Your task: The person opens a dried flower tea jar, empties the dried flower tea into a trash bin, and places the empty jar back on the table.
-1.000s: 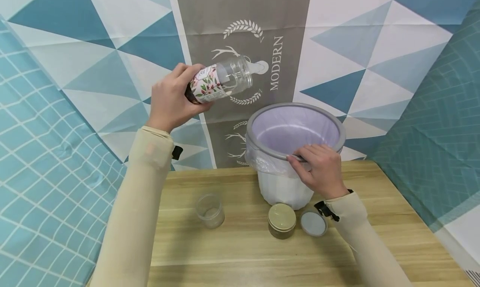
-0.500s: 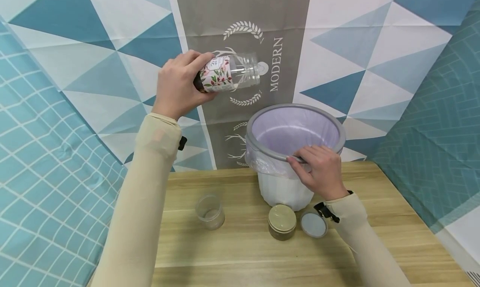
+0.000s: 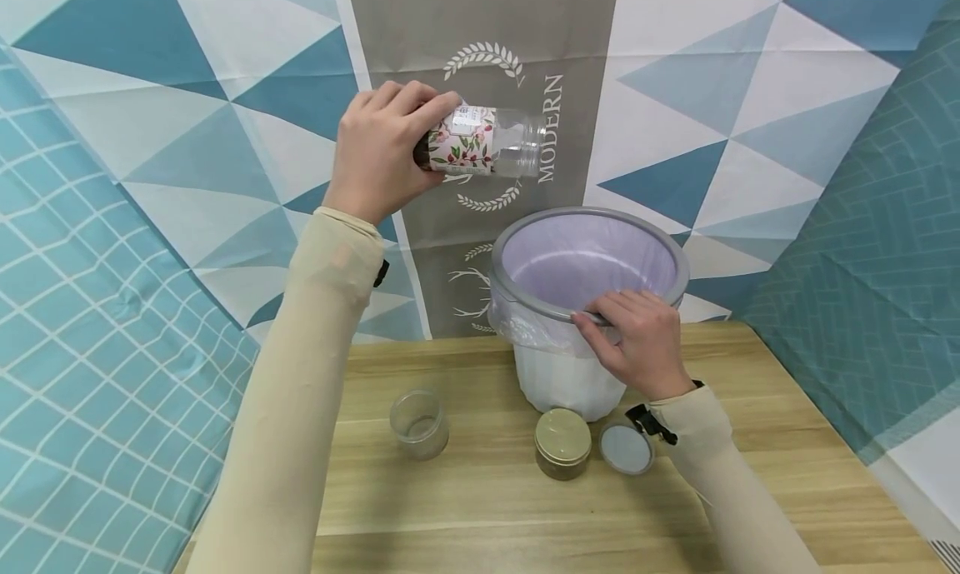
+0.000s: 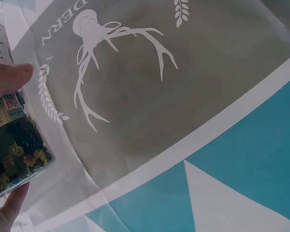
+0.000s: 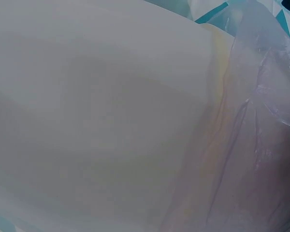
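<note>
My left hand (image 3: 390, 145) grips a clear jar (image 3: 517, 145) with a floral label around its middle. The jar lies almost level in the air, its uncovered mouth pointing right, above and to the left of a white trash bin (image 3: 566, 382). Dark dried flowers (image 4: 24, 162) show inside the jar's base in the left wrist view. At the bin's front, my right hand (image 3: 637, 341) holds the grey rim (image 3: 517, 295), thumb outside and fingers over the top. A purple-tinted plastic bag lines the bin; the right wrist view shows the bin's white wall (image 5: 101, 106) and the bag's folds (image 5: 261, 130).
A gold-lidded jar (image 3: 562, 441) stands in front of the bin, with a round clear-rimmed lid (image 3: 627, 449) beside it. Farther left is a clear plastic cup (image 3: 418, 428). Patterned cloth (image 3: 675, 99) hangs behind the wooden table (image 3: 480, 507).
My left hand has moved right and slightly up with the jar, which has turned from a slant to nearly level. The right hand and bin have stayed in place.
</note>
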The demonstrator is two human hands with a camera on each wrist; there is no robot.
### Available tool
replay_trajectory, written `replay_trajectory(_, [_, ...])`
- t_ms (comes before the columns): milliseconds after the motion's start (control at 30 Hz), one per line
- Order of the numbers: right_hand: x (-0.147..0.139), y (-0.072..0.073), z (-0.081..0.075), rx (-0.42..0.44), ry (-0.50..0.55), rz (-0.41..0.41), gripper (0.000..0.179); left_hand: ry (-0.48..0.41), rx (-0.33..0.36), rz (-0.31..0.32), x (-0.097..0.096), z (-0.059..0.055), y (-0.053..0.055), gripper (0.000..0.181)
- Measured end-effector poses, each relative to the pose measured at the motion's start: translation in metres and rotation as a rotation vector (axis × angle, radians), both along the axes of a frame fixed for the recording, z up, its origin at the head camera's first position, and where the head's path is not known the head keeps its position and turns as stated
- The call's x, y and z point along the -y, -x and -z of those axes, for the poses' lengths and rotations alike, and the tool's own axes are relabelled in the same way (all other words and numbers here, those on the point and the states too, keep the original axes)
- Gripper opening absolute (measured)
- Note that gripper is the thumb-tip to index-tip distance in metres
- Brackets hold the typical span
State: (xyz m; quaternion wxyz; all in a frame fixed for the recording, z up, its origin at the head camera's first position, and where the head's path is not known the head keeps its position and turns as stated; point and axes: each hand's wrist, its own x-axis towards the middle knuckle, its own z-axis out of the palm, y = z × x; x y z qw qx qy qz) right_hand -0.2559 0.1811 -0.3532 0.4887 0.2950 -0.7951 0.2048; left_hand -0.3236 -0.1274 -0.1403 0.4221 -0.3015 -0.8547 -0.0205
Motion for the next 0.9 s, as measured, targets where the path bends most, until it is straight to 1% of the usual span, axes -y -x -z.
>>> replay_trajectory(200, [0.001, 0.002, 0.001, -0.038, 0.017, -0.007, 0.048, 0.044, -0.012, 0.023, -0.006, -0.003, 0.001, 0.064])
replay_trajectory(433, [0.0, 0.001, 0.002, -0.032, 0.019, -0.008, 0.049, 0.075, -0.032, 0.039, -0.013, -0.004, 0.001, 0.064])
replay_trajectory(633, [0.0, 0.001, 0.002, -0.027, 0.023, -0.006, 0.05, 0.108, -0.079, 0.064, -0.017, -0.003, 0.002, 0.059])
replay_trajectory(900, [0.001, 0.002, 0.001, -0.04, 0.025, -0.004, 0.048, 0.168, -0.124, 0.05, -0.022, -0.002, 0.002, 0.06])
